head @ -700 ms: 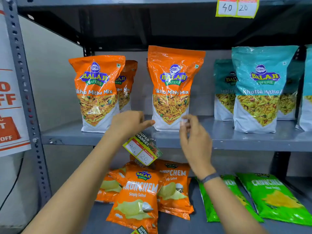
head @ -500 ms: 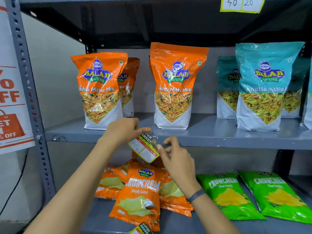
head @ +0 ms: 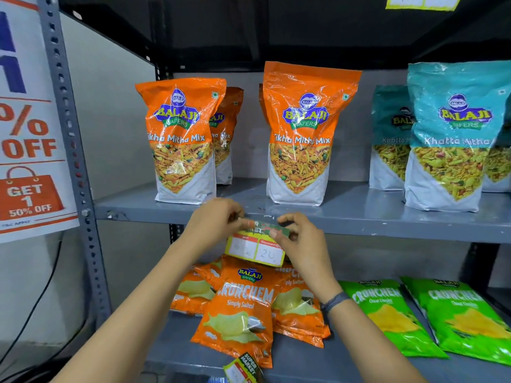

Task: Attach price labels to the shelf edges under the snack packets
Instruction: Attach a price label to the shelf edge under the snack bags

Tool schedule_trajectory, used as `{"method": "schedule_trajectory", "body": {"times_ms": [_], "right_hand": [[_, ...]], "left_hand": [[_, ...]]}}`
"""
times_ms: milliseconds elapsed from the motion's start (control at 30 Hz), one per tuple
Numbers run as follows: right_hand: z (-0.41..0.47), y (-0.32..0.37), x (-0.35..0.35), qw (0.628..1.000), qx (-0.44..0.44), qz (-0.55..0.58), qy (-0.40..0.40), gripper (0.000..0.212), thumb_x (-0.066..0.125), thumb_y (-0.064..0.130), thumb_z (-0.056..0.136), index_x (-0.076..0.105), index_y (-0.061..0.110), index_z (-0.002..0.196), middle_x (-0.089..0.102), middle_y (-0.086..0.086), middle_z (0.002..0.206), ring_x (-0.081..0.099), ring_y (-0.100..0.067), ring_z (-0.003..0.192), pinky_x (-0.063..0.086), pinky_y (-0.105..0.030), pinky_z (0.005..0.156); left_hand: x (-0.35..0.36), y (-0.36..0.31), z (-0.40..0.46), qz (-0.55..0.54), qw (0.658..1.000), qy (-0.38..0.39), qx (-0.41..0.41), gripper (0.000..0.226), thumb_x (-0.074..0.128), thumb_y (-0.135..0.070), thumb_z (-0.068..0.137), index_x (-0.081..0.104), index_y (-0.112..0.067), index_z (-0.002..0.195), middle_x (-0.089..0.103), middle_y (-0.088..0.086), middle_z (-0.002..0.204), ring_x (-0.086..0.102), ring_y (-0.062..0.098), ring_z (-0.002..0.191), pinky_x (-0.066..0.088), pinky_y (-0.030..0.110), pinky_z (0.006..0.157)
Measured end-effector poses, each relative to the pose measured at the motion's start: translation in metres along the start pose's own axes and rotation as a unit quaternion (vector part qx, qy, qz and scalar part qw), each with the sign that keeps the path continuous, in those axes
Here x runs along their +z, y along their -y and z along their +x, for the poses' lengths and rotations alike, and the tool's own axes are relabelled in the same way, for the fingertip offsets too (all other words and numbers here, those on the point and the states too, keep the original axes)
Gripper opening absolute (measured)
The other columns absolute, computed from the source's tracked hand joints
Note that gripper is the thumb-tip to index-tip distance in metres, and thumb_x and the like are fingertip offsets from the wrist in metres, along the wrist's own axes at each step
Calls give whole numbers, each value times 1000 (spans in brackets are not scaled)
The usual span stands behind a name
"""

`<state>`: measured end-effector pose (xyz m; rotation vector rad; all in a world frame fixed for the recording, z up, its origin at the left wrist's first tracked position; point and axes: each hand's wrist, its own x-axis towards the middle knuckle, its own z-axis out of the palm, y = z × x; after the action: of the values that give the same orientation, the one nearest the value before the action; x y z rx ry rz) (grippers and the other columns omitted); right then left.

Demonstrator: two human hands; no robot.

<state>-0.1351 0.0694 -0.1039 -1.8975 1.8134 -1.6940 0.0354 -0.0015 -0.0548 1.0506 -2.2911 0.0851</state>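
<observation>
Shelf edge [head: 387,228]: both hands [head: 218,221] [head: 300,239] pinch price label [head: 255,248] against it

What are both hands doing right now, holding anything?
Left hand: closed, pinching the top left of the price label at the shelf edge.
Right hand: closed, pinching the label's top right.

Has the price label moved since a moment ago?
Yes. The price label went up and right, from hanging tilted below the shelf edge to level against it.
</observation>
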Motion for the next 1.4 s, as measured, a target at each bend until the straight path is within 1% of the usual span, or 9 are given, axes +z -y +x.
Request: {"method": "schedule_trajectory", "body": {"times_ms": [100, 233, 333, 533, 833, 967, 1067, 1200, 1400], "right_hand": [[-5, 5, -1, 990, -39, -136, -4, 13, 69, 35, 82, 63, 25, 88, 71, 2, 82, 63, -18, 76, 45, -29, 60], [-2, 7, 4, 980, -63, -189, -26, 14, 67, 37, 83, 65, 24, 85, 72, 3, 85, 63, -17, 81, 38, -23, 58], [-1, 6, 5, 979, -69, -187, -36, 15, 67, 39, 83, 65, 23, 83, 70, 3, 83, 62, -17, 77, 36, -22, 52], [5, 7, 2, 991, -39, -99, -86, 25, 69, 40, 81, 62, 18, 70, 62, 1, 65, 54, -16, 61, 34, -24, 47], [10, 6, 7, 984, -11, -140, -114, 30, 65, 46, 83, 61, 18, 71, 66, 0, 67, 60, -21, 66, 32, -25, 49], [7, 4, 1, 988, -21, -117, -103, 28, 65, 48, 82, 59, 22, 74, 63, 4, 65, 58, -18, 65, 35, -25, 49], [2, -4, -15, 988, -20, -92, -125, 25, 65, 45, 83, 59, 22, 75, 62, 3, 64, 58, -17, 64, 38, -26, 49], [-5, -30, -57, 979, -17, -88, -182, 20, 62, 43, 85, 60, 24, 80, 62, 2, 64, 62, -21, 66, 45, -31, 52], [-15, -88, -158, 949, -9, -148, -277, 20, 61, 39, 88, 63, 20, 83, 68, -3, 71, 65, -28, 69, 45, -32, 55]], "left_hand": [[8, 3, -10, 75, 997, -26, 13, 54, 68, -41, 84, 29, -27, 50, 42, -3, 67, 39, 15, 73, 30, 27, 58], [17, 5, -13, 93, 992, -76, 33, 35, 66, -42, 85, 55, -15, 65, 46, -3, 72, 38, 14, 76, 31, 28, 58], [20, 6, -13, 86, 991, -95, 44, 34, 69, -39, 84, 59, -12, 66, 51, 0, 69, 47, 20, 76, 32, 28, 57], [16, 6, -9, -10, 994, -110, -3, 40, 68, -35, 86, 43, -17, 61, 34, -8, 58, 42, 18, 65, 28, 26, 52], [21, -14, -5, 48, 981, -162, -93, 52, 68, -57, 77, 42, -15, 61, 43, -1, 67, 44, 20, 63, 18, 25, 43], [26, -24, -11, 102, 967, -195, -129, 46, 67, -59, 76, 54, -16, 75, 58, 3, 79, 58, 26, 79, 36, 31, 58], [36, -38, -21, 143, 945, -256, -148, 40, 70, -53, 76, 59, -19, 94, 63, 5, 93, 57, 30, 92, 40, 40, 73], [64, -87, -28, 55, 944, -323, -42, 21, 56, -40, 86, 61, -20, 90, 64, 2, 88, 55, 27, 86, 33, 37, 72], [133, -207, -7, -97, 962, -240, 83, 31, 45, -33, 90, 59, -13, 71, 62, 6, 70, 58, 29, 73, 46, 43, 64]]}}
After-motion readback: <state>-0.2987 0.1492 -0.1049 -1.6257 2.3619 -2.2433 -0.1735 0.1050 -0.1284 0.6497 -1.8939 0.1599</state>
